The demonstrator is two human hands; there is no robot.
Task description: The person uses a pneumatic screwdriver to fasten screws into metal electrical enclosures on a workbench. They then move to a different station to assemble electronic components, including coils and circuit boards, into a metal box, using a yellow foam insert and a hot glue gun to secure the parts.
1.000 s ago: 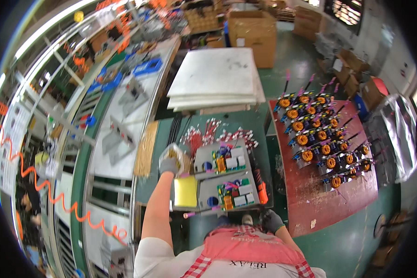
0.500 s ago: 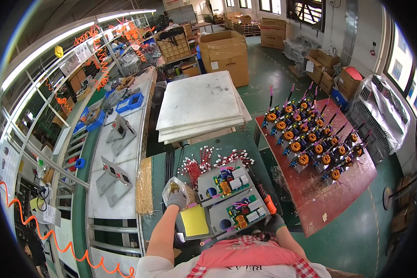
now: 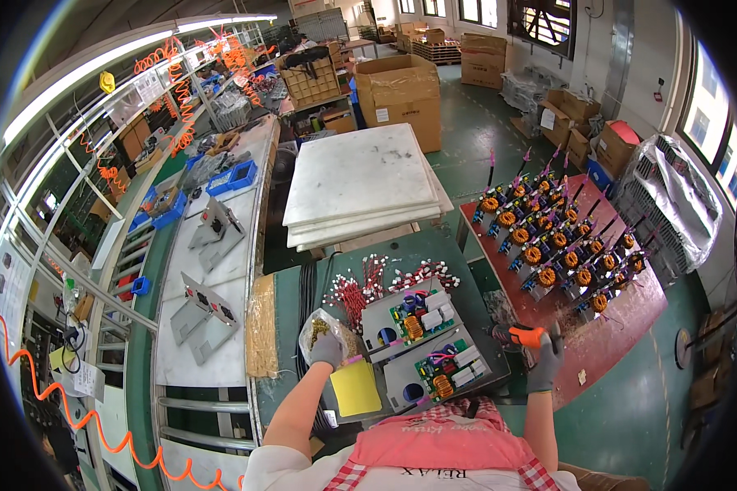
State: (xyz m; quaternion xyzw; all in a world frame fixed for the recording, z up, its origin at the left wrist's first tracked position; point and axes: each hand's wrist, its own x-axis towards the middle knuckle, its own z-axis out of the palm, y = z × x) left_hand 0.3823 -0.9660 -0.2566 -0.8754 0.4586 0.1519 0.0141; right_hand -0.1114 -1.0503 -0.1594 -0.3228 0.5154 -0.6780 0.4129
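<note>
My left hand (image 3: 327,350), in a grey glove, reaches into a clear plastic bag (image 3: 306,337) of small brass-coloured parts; its fingertips are hidden there. My gloved right hand (image 3: 546,370) is closed round an orange and black power screwdriver (image 3: 526,335), held out over the gap between the bench and the red table. Between my hands lie two grey metal plates, each bearing a green circuit board (image 3: 445,372) with a copper coil and white blocks. A yellow pad (image 3: 355,389) lies just below the bag.
Red wires with white connectors (image 3: 354,296) lie beyond the plates. At right, a red table (image 3: 630,327) carries several coil assemblies. White boards (image 3: 360,176) are stacked ahead. On the left, a conveyor line (image 3: 180,352) holds bent metal brackets (image 3: 207,315).
My right hand has lifted the power screwdriver from the bench's right edge and swung it outward to the right. My left hand stays at the bag. The view has shifted slightly.
</note>
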